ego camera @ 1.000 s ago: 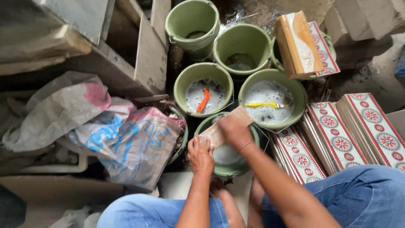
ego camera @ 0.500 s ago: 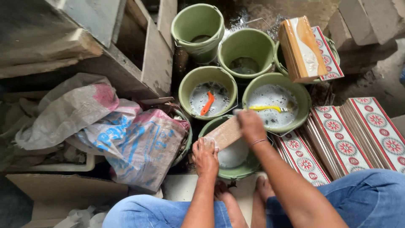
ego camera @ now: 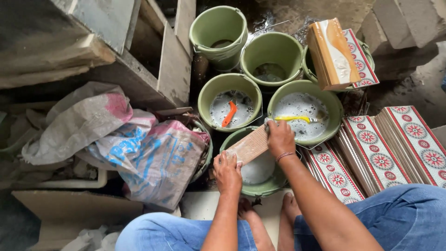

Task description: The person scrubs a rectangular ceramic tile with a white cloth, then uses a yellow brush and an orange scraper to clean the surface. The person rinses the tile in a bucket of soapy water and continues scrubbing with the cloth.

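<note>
We are rinsing a tile over a bucket.
Left hand (ego camera: 227,170) and right hand (ego camera: 280,138) grip the tile (ego camera: 249,146) by its ends above the near bucket (ego camera: 231,141) (milky water); next, probably a steady dip.

The tile (ego camera: 248,147) hides part of the near bucket (ego camera: 269,187); its face (turned down) can't be seen. Both knees run off the bottom edge.

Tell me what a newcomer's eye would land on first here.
Both hands, left hand and right hand, grip a ribbed tan tile over the nearest green bucket of milky water. Stacks of red-and-white patterned tiles stand on edge at right. An orange brush lies in a green bucket behind.
</note>
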